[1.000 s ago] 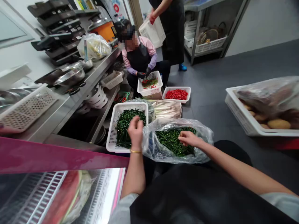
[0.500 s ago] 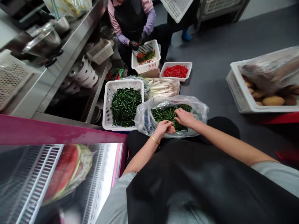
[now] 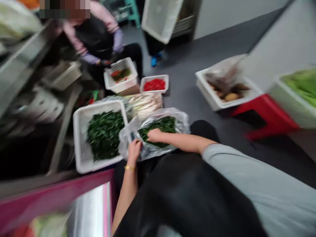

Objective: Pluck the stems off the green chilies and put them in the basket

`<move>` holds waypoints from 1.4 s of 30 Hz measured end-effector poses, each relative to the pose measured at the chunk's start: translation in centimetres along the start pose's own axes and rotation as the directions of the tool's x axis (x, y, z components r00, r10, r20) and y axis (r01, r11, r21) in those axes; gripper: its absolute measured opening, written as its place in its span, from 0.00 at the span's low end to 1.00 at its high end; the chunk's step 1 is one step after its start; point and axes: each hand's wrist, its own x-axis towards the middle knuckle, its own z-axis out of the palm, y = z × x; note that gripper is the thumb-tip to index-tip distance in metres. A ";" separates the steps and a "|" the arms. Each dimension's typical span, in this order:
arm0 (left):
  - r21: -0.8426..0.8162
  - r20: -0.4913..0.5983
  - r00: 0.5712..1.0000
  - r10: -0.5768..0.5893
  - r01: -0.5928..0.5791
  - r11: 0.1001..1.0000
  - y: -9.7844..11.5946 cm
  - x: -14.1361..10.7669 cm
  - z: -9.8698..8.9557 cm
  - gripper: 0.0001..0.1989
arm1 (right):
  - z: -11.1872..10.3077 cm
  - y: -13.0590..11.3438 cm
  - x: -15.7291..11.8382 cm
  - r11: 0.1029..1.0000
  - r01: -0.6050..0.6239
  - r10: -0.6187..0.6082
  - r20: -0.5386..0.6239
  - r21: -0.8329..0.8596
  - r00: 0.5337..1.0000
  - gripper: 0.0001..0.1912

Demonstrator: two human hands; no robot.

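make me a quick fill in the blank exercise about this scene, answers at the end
1. The bracelet is on the person's ____ wrist.
2. The right hand is at the ____ chillies in the plastic bag.
3. In the picture, the bag is to the ____ of the large white basket.
4. The small white tray's contents are ____.

Missing words: left; green; right; red.

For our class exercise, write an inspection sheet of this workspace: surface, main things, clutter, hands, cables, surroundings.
Surface: dark grey floor; what the nearest basket stands on is hidden.
Main things: green chilies in a white basket; more greens in a clear plastic bag to its right.
Clutter: pale-stemmed bundle beyond the bag; red chilies in a small white tray.
Hands: left hand at the bag's near-left edge, right hand at its greens; grips unclear.
Cables: nothing seen.
Surroundings: seated person opposite; red stool to the right.
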 end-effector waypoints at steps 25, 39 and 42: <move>-0.664 0.423 0.899 -0.116 0.394 0.636 0.3 -1.4 4.5 0.10 | 3.2 6.9 0.9 0.938 -0.240 0.200 -0.175 -0.250 0.964 0.31; -0.747 0.356 0.919 -0.170 0.389 0.540 -0.7 -0.3 2.3 0.10 | 2.0 6.3 -0.4 0.921 -0.112 0.074 -0.116 -0.372 0.991 0.20; -0.785 0.275 0.954 -0.117 0.293 0.546 -0.5 -0.4 2.1 0.10 | 2.3 4.7 1.9 0.898 -0.081 0.105 0.033 -0.433 0.994 0.19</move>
